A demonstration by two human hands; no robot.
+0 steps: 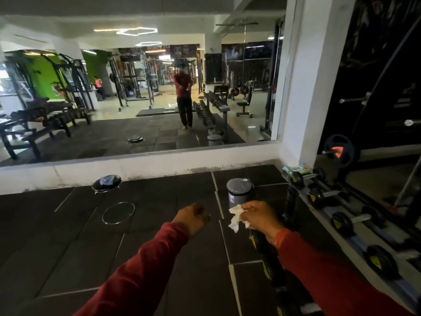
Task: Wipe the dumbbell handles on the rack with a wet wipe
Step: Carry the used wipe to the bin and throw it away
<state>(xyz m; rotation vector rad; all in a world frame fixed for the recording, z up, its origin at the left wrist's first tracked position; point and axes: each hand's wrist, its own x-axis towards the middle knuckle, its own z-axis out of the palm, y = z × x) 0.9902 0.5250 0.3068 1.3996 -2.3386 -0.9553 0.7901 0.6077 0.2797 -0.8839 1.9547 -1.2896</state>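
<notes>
Standing on the dark rubber floor [68, 236], the person is facing a wide wall mirror [136, 99]. Over on the left, a small round stool [106, 182] is sitting near a metal ring [118, 212]. The left hand [193, 217] is hanging out front, fingers curled in, gripping nothing. A grey bin [239, 190] is standing just beyond the right hand [259, 218], which is pinching a crumpled white wet wipe [235, 217]. Further right, dumbbells [354, 220] are resting on the rack [387, 238], well apart from the wipe.
</notes>
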